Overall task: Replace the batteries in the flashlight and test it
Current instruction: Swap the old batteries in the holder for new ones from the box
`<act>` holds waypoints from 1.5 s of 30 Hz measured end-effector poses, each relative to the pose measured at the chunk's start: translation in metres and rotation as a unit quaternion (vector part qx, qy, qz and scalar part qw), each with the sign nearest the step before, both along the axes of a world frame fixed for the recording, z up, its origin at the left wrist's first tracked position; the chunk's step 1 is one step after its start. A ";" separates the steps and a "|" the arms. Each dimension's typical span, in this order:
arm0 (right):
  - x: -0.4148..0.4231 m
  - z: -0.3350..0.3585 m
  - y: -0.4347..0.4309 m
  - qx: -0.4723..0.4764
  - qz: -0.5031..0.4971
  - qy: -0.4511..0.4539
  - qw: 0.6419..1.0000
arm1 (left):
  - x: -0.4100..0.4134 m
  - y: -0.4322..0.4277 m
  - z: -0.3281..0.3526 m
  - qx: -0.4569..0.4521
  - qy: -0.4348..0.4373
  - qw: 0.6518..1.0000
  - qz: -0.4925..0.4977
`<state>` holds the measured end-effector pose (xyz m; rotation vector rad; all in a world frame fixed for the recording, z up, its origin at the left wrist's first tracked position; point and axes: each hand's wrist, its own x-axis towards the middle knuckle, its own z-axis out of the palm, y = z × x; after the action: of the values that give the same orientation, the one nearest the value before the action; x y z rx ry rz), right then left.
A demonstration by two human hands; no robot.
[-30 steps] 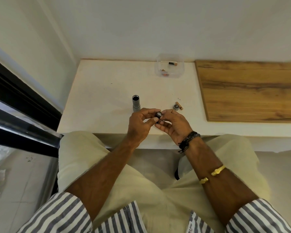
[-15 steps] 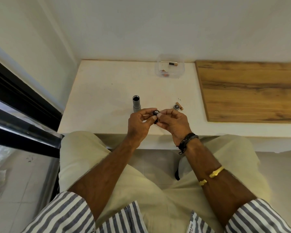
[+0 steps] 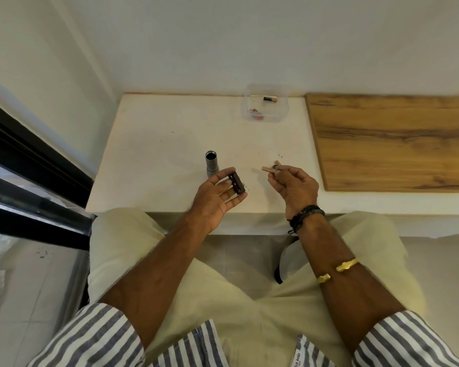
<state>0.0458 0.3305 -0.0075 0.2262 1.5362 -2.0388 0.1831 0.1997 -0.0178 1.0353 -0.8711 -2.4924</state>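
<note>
Flashlight tube (image 3: 211,165), a grey cylinder, stands upright and open-topped on the white tabletop (image 3: 157,144), just beyond the left hand (image 3: 212,200), which grips the dark battery holder (image 3: 236,184); the right hand (image 3: 297,186) pinches a coppery battery (image 3: 268,169). Both hands, joined a second ago, have parted; a clear plastic box (image 3: 266,116) sits well behind

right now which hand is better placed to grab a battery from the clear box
Probably right: the right hand is nearer the clear box, pinching only a loose battery it can drop, while the left hand holds the battery holder.
</note>
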 end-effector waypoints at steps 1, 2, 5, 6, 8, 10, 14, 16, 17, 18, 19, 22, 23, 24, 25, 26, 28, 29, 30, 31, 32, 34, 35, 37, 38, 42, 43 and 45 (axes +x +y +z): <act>-0.004 -0.001 0.000 0.002 -0.016 0.003 1.000 | 0.002 -0.001 0.001 0.005 0.001 1.000 0.002; -0.007 -0.002 0.001 0.012 -0.031 0.011 0.999 | 0.003 -0.001 0.001 0.001 -0.001 1.000 0.003; -0.026 -0.015 0.001 0.102 -0.076 0.049 0.991 | 0.002 -0.001 -0.001 -0.035 -0.020 0.999 -0.001; -0.031 -0.018 0.004 0.129 -0.084 0.063 0.986 | 0.002 0.001 0.000 -0.039 -0.021 0.999 -0.003; -0.039 -0.023 0.007 0.175 -0.092 0.086 0.976 | 0.002 0.003 0.002 -0.036 -0.010 0.999 -0.016; -0.046 -0.026 0.008 0.210 -0.093 0.108 0.967 | 0.001 0.004 0.005 -0.019 0.014 0.999 -0.034; -0.050 -0.033 0.004 0.266 -0.075 0.154 0.949 | 0.001 0.003 0.007 0.001 0.041 0.997 -0.059; -0.050 -0.036 0.002 0.294 -0.060 0.184 0.936 | 0.001 0.004 0.007 -0.001 0.047 0.997 -0.067; -0.050 -0.036 0.002 0.307 -0.052 0.198 0.930 | 0.001 0.004 0.007 -0.003 0.048 0.996 -0.069; -0.050 -0.037 0.001 0.318 -0.043 0.208 0.924 | 0.000 0.004 0.007 -0.004 0.049 0.996 -0.071; -0.049 -0.037 0.001 0.327 -0.035 0.215 0.920 | 0.000 0.003 0.007 -0.005 0.050 0.996 -0.073; -0.048 -0.037 0.000 0.352 -0.012 0.229 0.907 | 0.000 0.004 0.006 -0.007 0.054 0.996 -0.077; -0.048 -0.038 0.000 0.361 -0.005 0.236 0.902 | 0.000 0.004 0.006 -0.008 0.055 0.995 -0.078; -0.047 -0.039 0.000 0.367 0.000 0.244 0.898 | 0.000 0.004 0.006 -0.009 0.056 0.995 -0.079; -0.047 -0.039 0.000 0.372 0.005 0.248 0.894 | 0.000 0.004 0.006 -0.011 0.055 0.995 -0.079; -0.047 -0.039 0.000 0.376 0.009 0.251 0.892 | 0.000 0.004 0.006 -0.013 0.055 0.995 -0.078; -0.047 -0.038 0.001 0.385 0.016 0.255 0.887 | 0.001 0.004 0.006 -0.018 0.054 0.995 -0.076; -0.046 -0.038 0.001 0.389 0.020 0.258 0.884 | 0.002 0.003 0.006 -0.020 0.053 0.996 -0.075; -0.046 -0.036 0.002 0.389 0.022 0.261 0.883 | 0.003 0.003 0.006 -0.021 0.053 0.996 -0.075; -0.045 -0.034 0.003 0.386 0.022 0.263 0.884 | 0.003 0.003 0.006 -0.022 0.052 0.996 -0.075; -0.042 -0.031 0.003 0.381 0.020 0.267 0.885 | 0.004 0.003 0.006 -0.024 0.051 0.996 -0.075; -0.035 -0.022 0.002 0.358 0.014 0.278 0.891 | 0.004 0.002 0.005 -0.035 0.044 0.996 -0.075; -0.030 -0.017 0.001 0.332 0.019 0.278 0.901 | 0.004 0.002 0.005 -0.047 0.039 0.995 -0.074; -0.017 -0.005 -0.002 0.263 0.070 0.245 0.931 | 0.004 0.003 0.004 -0.078 0.022 0.994 -0.071; -0.009 0.000 -0.003 0.232 0.113 0.218 0.941 | 0.003 0.004 0.004 -0.095 0.014 0.993 -0.067; 0.022 0.014 -0.008 0.148 0.245 0.111 0.952 | 0.002 0.007 0.004 -0.158 -0.009 0.986 -0.058; 0.027 0.015 -0.009 0.135 0.252 0.085 0.954 | 0.003 0.008 0.004 -0.170 -0.013 0.984 -0.058; 0.032 0.017 -0.011 0.121 0.254 0.047 0.958 | 0.003 0.008 0.003 -0.195 -0.022 0.979 -0.062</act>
<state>0.0780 0.3196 0.0098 -0.1651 1.6914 -1.4785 0.1864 0.2077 -0.0147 0.9260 -1.4084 -2.2650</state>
